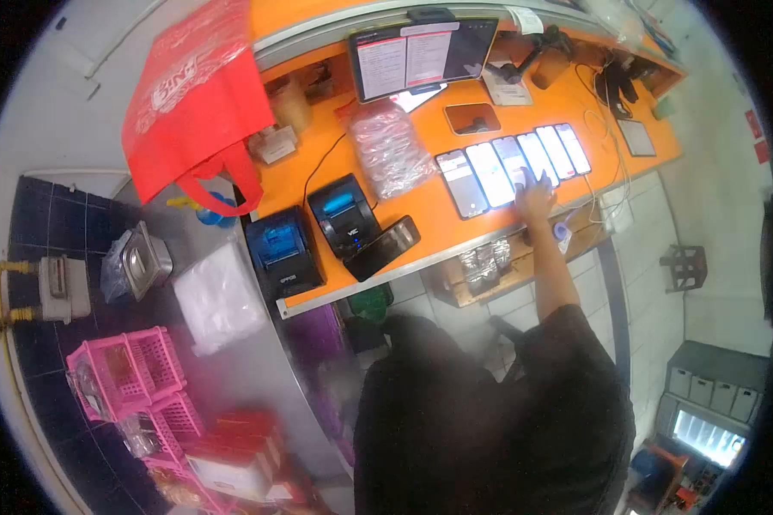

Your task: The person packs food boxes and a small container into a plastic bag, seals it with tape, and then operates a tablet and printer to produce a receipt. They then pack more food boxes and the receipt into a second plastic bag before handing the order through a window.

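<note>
My right hand [534, 199] reaches from a black sleeve over the orange counter [429, 225]. Its fingers are apart, at the lower part of a lit phone [508, 156] in the middle of a row. Several lit phones lie side by side there, from the leftmost phone [461, 186] to the rightmost phone [573, 148]. Whether the fingertips touch the glass is too small to tell. My left hand does not show. Left of the row lies a plastic-wrapped bundle [391, 148].
Two black printers [285, 253] [342, 215] and a dark device [382, 249] stand at the counter's left end. Behind are a monitor [425, 58] and a tablet [472, 118]. A red bag [193, 103] hangs upper left; pink baskets [133, 369] stand lower left. White cables [614, 154] trail at right.
</note>
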